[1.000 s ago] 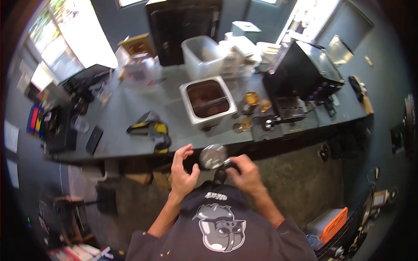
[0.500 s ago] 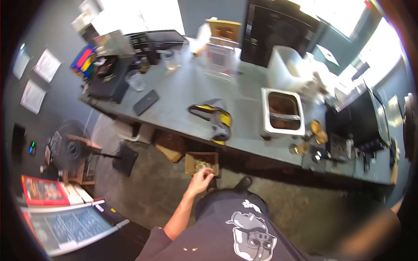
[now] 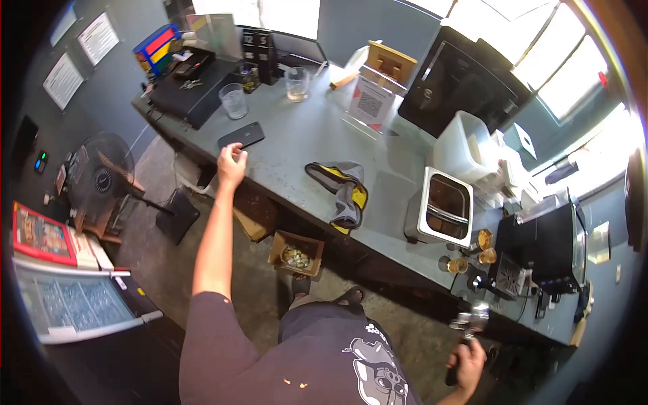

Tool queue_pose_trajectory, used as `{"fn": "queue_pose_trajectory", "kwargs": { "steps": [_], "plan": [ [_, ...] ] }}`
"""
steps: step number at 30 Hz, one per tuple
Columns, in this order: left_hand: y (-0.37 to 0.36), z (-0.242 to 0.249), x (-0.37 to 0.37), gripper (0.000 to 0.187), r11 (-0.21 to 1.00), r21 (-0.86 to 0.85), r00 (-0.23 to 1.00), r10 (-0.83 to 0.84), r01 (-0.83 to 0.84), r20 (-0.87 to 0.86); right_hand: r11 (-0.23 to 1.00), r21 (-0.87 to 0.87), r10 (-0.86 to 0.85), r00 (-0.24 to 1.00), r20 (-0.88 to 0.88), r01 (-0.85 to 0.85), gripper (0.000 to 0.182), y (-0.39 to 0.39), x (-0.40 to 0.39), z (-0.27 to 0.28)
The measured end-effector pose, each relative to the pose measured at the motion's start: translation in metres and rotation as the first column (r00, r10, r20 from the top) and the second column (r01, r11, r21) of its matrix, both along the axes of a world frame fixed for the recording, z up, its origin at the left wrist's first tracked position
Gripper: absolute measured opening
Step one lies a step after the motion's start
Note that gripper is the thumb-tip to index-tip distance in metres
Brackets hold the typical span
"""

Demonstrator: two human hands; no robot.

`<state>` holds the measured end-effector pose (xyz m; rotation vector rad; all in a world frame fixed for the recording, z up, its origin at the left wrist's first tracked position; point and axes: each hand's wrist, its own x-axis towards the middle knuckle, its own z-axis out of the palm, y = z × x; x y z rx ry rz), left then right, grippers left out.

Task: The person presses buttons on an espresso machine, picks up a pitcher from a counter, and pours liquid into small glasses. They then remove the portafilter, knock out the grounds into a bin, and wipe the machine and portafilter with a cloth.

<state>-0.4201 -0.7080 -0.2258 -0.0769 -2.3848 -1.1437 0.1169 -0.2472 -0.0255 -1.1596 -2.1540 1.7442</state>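
My left hand (image 3: 232,166) is stretched out over the counter's front edge, its fingers loosely bent and apart, with nothing seen in them. The fingertips are just below a dark phone (image 3: 241,136) that lies face down on the counter. Low on the right, my right hand (image 3: 467,365) is wrapped round the black handle of a portafilter (image 3: 470,317), whose metal head points up, away from the counter edge. A grey and yellow cloth (image 3: 345,192) lies crumpled at the middle of the counter.
On the grey counter (image 3: 287,148) stand two clear cups (image 3: 233,101), a sign holder (image 3: 370,101), a steel bin (image 3: 442,209), small amber-filled glasses (image 3: 484,247) and a black espresso machine (image 3: 540,246). An open cardboard box (image 3: 295,255) sits on the floor by my feet. A fan (image 3: 101,175) stands left.
My left hand has gone from above the cardboard box up and left to beside the phone. My right hand, blurred out earlier, now shows with the portafilter. The view has shifted.
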Motion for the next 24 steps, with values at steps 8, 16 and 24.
{"fn": "queue_pose_trajectory", "kwargs": {
  "steps": [8,16,24],
  "plan": [
    [-0.027,-0.011,-0.096,0.080,0.715,-0.674,0.956,0.025,0.188,0.293,0.925,0.381,-0.128,0.943,0.308,0.001,0.029,-0.048,0.027,-0.099],
    [-0.031,-0.028,-0.152,0.095,0.668,-0.659,0.922,-0.112,0.346,0.371,0.814,0.536,-0.276,0.961,0.018,0.224,0.037,-0.054,-0.008,-0.065],
    [-0.041,-0.027,-0.157,0.086,0.646,-0.629,0.848,-0.052,0.432,0.528,0.724,0.489,-0.554,0.833,-0.007,0.486,0.035,0.005,0.030,-0.077]
  ]
}}
